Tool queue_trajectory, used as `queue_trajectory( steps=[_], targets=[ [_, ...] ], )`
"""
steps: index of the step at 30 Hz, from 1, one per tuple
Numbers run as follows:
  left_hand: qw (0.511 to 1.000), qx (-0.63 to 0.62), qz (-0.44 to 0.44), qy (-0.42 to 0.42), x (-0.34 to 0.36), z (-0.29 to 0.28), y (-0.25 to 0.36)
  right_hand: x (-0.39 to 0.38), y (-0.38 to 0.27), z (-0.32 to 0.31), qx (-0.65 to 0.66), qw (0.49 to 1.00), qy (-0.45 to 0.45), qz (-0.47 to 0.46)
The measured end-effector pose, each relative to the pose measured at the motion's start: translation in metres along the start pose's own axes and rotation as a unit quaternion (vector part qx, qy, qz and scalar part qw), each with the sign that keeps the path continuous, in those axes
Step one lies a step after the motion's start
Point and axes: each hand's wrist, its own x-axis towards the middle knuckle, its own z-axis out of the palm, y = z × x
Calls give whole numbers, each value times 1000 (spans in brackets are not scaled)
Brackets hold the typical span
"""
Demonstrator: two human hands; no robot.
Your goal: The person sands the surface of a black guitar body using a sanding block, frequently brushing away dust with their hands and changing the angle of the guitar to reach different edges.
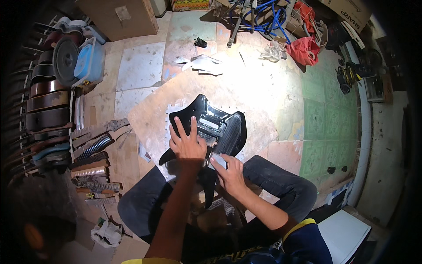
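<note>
A glossy black electric guitar body [235,137] lies in front of me on a pale mat [175,108], with cut-out cavities along its middle. My left hand [188,143] rests flat on its left part, fingers spread, holding nothing. Gripped in my right hand [231,172] is a small grey rectangular pad [218,160], pressed against the body's near right edge. Whether the pad is folded sandpaper or a block, I cannot tell. The body's surface right of the cavities looks duller and streaked. Part of its near side is hidden under my left arm.
A worn board [151,103] lies under the mat. Several guitar necks [94,147] are spread on the left, beside a row of guitar bodies [46,103] and a plastic tub [94,61]. White scraps [206,64], blue tubing [263,17] and a red bag [304,50] lie farther off.
</note>
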Motion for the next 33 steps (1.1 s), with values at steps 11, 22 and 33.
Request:
queue_trajectory(
  steps=[11, 22, 33],
  targets=[
    [1000, -18, -1, -3, 2, 3, 2, 2, 2, 4, -11, 1000, 13, -21],
    [1000, -19, -4, -23, 2, 0, 4, 0, -1, 4, 20, 1000, -3, 13],
    [1000, -19, -8, -14, 2, -2, 0, 12, 17, 0, -60, 997, 34, 37]
  ],
)
